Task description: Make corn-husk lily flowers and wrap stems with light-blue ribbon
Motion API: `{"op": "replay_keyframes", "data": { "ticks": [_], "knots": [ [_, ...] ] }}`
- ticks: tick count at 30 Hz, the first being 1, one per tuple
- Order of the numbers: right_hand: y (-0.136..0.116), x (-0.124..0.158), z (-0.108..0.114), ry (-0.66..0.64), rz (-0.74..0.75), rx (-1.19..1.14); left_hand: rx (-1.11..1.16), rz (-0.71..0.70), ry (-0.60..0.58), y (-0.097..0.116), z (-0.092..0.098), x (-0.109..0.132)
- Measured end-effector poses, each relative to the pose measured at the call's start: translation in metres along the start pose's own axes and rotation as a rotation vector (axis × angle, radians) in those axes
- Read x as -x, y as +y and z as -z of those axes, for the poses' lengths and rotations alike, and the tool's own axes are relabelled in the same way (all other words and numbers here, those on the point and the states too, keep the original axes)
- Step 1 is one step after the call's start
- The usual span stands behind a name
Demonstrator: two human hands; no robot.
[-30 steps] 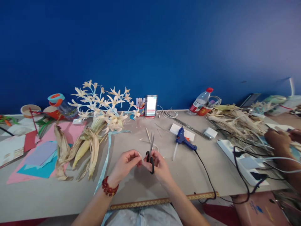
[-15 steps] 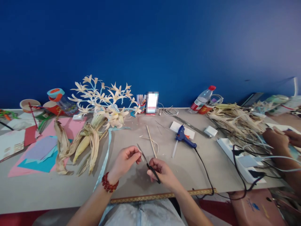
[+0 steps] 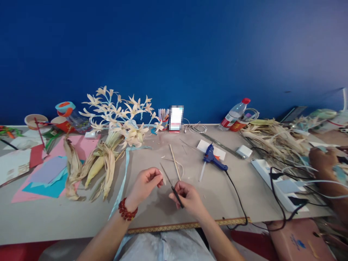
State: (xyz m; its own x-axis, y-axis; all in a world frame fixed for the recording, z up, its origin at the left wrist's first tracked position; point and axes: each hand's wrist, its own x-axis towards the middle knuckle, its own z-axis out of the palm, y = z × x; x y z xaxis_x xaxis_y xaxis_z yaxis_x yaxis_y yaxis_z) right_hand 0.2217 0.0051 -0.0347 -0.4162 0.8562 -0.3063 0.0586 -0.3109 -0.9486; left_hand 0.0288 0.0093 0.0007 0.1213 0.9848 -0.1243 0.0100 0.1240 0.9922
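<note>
My left hand (image 3: 149, 182) pinches a small pale piece (image 3: 164, 178), possibly corn husk, between thumb and fingers. In my right hand (image 3: 186, 197) is a pair of scissors (image 3: 177, 197) with black handles; the blades point up and left, beside the pale piece and apart from it. On the table beyond my hands lie a thin wooden stick (image 3: 174, 161) and a curled pale strip (image 3: 181, 168). A light blue ribbon (image 3: 122, 185) runs past my left wrist. Flowers of pale husk petals on blue stems (image 3: 130, 116) stand at the back left.
A blue glue gun (image 3: 213, 158) rests right of centre, its cord trailing to the front edge. A white power strip (image 3: 274, 185) with cables lies further right, near a co-worker's hand (image 3: 322, 159). Dried corn husks (image 3: 100, 163) and coloured paper (image 3: 45, 186) cover the left side.
The scissors have turned slightly in my right hand, and their blades now look closed together and a little apart from the pale piece. At the far right, the co-worker's hands have shifted.
</note>
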Motion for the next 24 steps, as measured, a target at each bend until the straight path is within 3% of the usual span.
{"op": "replay_keyframes", "data": {
  "ticks": [6,11,15,19,24],
  "knots": [
    [-0.01,-0.007,-0.015,0.167,0.223,-0.206,0.135,-0.01,0.077,-0.001,-0.007,0.001],
    [-0.018,-0.014,-0.027,0.255,0.252,-0.244,0.177,0.024,0.134,-0.009,-0.013,0.005],
    [-0.021,-0.017,-0.02,0.141,0.236,-0.2,0.145,-0.009,0.068,-0.007,-0.001,0.008],
    [-0.027,-0.02,-0.01,-0.015,0.201,-0.146,-0.127,-0.119,-0.091,0.008,0.016,0.004],
    [-0.034,-0.031,-0.009,-0.005,0.225,-0.12,-0.313,-0.142,-0.189,0.012,0.015,0.001]
  ]
}}
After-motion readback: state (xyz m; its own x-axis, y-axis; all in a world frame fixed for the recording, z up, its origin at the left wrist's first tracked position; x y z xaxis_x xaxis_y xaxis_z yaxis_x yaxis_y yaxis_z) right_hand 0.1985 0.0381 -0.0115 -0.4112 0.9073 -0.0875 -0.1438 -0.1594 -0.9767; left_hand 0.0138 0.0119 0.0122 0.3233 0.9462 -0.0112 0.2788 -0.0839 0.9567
